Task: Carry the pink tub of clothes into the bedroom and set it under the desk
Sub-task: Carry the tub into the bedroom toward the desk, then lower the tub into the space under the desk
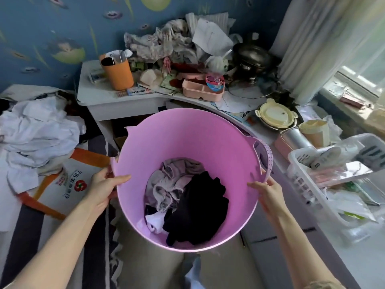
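The pink tub (193, 134) is held up in front of me, its mouth tilted toward the camera. Inside lie clothes (185, 197): a lilac-grey garment, a black one and a bit of white. My left hand (104, 186) grips the tub's left rim, thumb inside. My right hand (265, 190) pinches the right rim just below its handle. The white curved desk (116, 101) stands directly behind the tub, with a dark opening (118, 126) under it at the left.
The desk top is crowded: an orange cup (118, 74), a pink lunch box (203, 88), crumpled cloth, a metal pot (252, 57), a cream lidded bowl (276, 114). A white basket (312, 180) sits right. A bed with white clothes (37, 130) and a printed bag (73, 182) lies left.
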